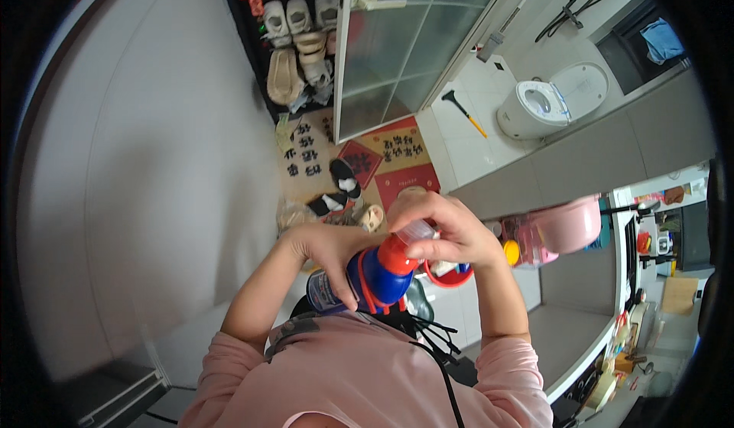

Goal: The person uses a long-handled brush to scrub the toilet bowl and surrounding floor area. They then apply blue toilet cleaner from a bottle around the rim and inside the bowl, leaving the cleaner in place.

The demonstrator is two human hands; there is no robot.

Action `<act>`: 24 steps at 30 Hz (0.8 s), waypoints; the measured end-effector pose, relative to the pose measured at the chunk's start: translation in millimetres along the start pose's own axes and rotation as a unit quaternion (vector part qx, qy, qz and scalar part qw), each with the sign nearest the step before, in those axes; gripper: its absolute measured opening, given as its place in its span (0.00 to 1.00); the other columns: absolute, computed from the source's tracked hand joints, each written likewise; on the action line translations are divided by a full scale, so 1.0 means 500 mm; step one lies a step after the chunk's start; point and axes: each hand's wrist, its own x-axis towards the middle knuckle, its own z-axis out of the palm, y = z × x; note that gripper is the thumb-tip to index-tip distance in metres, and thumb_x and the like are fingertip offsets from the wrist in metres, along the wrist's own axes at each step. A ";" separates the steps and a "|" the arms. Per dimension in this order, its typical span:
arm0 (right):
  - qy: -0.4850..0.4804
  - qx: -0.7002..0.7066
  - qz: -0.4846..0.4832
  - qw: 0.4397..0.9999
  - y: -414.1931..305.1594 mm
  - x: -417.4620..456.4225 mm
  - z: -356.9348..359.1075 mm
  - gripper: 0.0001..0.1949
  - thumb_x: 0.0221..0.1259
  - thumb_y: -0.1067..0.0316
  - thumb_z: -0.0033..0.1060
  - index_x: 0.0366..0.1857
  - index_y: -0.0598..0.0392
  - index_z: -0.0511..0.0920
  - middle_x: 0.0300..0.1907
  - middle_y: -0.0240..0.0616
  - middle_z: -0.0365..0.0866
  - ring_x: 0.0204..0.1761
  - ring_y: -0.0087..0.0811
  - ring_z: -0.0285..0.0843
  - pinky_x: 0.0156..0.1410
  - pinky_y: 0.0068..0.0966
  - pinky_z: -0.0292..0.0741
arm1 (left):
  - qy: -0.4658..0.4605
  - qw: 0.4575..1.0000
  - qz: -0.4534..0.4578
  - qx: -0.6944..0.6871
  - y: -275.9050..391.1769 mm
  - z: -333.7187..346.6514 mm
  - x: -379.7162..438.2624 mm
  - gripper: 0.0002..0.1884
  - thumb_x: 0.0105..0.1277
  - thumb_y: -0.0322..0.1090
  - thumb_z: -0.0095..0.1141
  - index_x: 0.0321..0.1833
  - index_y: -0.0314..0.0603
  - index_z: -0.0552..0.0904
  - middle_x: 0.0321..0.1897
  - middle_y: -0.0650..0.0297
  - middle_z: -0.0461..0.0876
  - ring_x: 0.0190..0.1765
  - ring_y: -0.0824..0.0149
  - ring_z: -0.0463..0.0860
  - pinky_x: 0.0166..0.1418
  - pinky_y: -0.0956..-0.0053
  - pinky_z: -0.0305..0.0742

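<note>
A blue plastic bottle (pixel 384 279) with a red neck and a clear cap (pixel 417 232) lies tilted in front of my chest. Around the bottle's body my left hand (pixel 332 253) is closed, its thumb across the near side. My right hand (pixel 444 230) grips the clear cap from above, thumb and fingers on its two sides. The bottle's label bears writing. Part of the far side of the bottle is hidden behind my left hand.
A red basin (pixel 450 279) with small items is below my right wrist. Pink plastic tubs (pixel 567 224) stand at the right. Ahead are a glazed door (pixel 390 43), shoes on a rack (pixel 285 78), floor mats (pixel 404 167), a toilet (pixel 533 109) and a yellow-handled tool (pixel 465 115) on the floor.
</note>
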 end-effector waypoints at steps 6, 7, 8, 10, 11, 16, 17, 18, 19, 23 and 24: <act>0.124 0.087 0.082 0.985 0.087 0.017 -0.291 0.21 0.59 0.62 0.58 0.54 0.57 0.69 0.47 0.38 0.73 0.51 0.32 0.71 0.57 0.29 0.66 | -0.054 0.997 -0.054 0.011 0.024 -0.269 0.150 0.34 0.34 0.38 0.76 0.48 0.37 0.75 0.45 0.60 0.79 0.50 0.65 0.76 0.56 0.72 0.70; 0.139 0.076 0.115 0.981 0.105 0.023 -0.327 0.21 0.59 0.62 0.58 0.55 0.57 0.69 0.48 0.38 0.73 0.51 0.32 0.70 0.57 0.28 0.67 | -0.025 0.999 -0.027 0.031 0.034 -0.312 0.174 0.34 0.34 0.38 0.76 0.48 0.37 0.76 0.44 0.60 0.79 0.51 0.65 0.75 0.57 0.72 0.69; 0.155 0.065 0.149 0.974 0.126 0.027 -0.353 0.22 0.59 0.62 0.58 0.55 0.57 0.68 0.48 0.38 0.72 0.51 0.31 0.70 0.57 0.28 0.67 | 0.003 0.999 0.002 0.049 0.042 -0.351 0.197 0.35 0.33 0.37 0.76 0.48 0.37 0.76 0.44 0.61 0.79 0.52 0.65 0.75 0.58 0.72 0.67; 0.178 0.029 0.222 0.958 0.166 0.018 -0.379 0.23 0.59 0.63 0.58 0.57 0.58 0.66 0.51 0.38 0.69 0.52 0.29 0.69 0.57 0.27 0.67 | 0.086 0.993 0.070 0.030 0.047 -0.402 0.250 0.37 0.32 0.36 0.76 0.50 0.38 0.75 0.43 0.62 0.79 0.53 0.64 0.74 0.62 0.71 0.63; 0.195 0.030 0.221 0.955 0.191 0.014 -0.384 0.22 0.56 0.65 0.61 0.54 0.58 0.67 0.49 0.40 0.70 0.50 0.33 0.70 0.55 0.28 0.68 | 0.079 0.993 0.075 0.039 0.032 -0.430 0.272 0.38 0.32 0.36 0.76 0.52 0.38 0.73 0.44 0.62 0.78 0.54 0.64 0.74 0.62 0.70 0.62; 0.199 -0.329 0.096 0.918 0.241 0.026 -0.474 0.23 0.44 0.72 0.65 0.48 0.57 0.69 0.45 0.42 0.71 0.47 0.43 0.69 0.49 0.33 0.71 | 0.063 0.996 0.047 -0.029 0.006 -0.535 0.379 0.44 0.29 0.37 0.78 0.56 0.35 0.70 0.46 0.62 0.75 0.54 0.67 0.72 0.65 0.67 0.59; 0.200 -0.372 0.072 0.904 0.246 0.026 -0.496 0.23 0.43 0.73 0.65 0.48 0.57 0.70 0.45 0.41 0.71 0.47 0.43 0.69 0.49 0.33 0.71 | 0.061 0.996 0.047 -0.039 0.014 -0.552 0.405 0.44 0.29 0.38 0.78 0.55 0.36 0.71 0.50 0.60 0.71 0.56 0.65 0.70 0.66 0.66 0.59; 0.193 -0.411 0.065 0.889 0.253 0.020 -0.515 0.25 0.39 0.75 0.64 0.48 0.57 0.70 0.46 0.41 0.71 0.48 0.42 0.69 0.51 0.32 0.71 | 0.059 0.996 0.046 -0.048 0.023 -0.568 0.432 0.43 0.30 0.38 0.77 0.55 0.37 0.72 0.55 0.58 0.67 0.58 0.64 0.67 0.67 0.64 0.58; 0.201 -0.428 0.066 0.879 0.255 0.017 -0.534 0.26 0.38 0.75 0.64 0.49 0.57 0.70 0.47 0.41 0.71 0.49 0.42 0.69 0.51 0.32 0.71 | 0.045 0.997 0.059 0.000 0.031 -0.588 0.459 0.43 0.30 0.39 0.77 0.55 0.39 0.72 0.56 0.57 0.64 0.60 0.62 0.65 0.66 0.64 0.58; 0.240 -0.466 0.081 0.848 0.259 0.013 -0.617 0.25 0.40 0.76 0.64 0.48 0.58 0.71 0.49 0.39 0.72 0.51 0.40 0.69 0.54 0.32 0.71 | 0.013 0.978 0.118 0.170 0.051 -0.667 0.565 0.37 0.33 0.44 0.74 0.52 0.48 0.74 0.59 0.56 0.56 0.57 0.55 0.67 0.59 0.64 0.68; 0.254 -0.465 0.088 0.843 0.265 0.012 -0.639 0.24 0.41 0.76 0.64 0.48 0.58 0.71 0.48 0.39 0.73 0.51 0.40 0.70 0.54 0.32 0.71 | 0.005 0.975 0.132 0.176 0.054 -0.689 0.592 0.37 0.33 0.44 0.74 0.52 0.48 0.75 0.59 0.56 0.56 0.57 0.55 0.67 0.59 0.64 0.69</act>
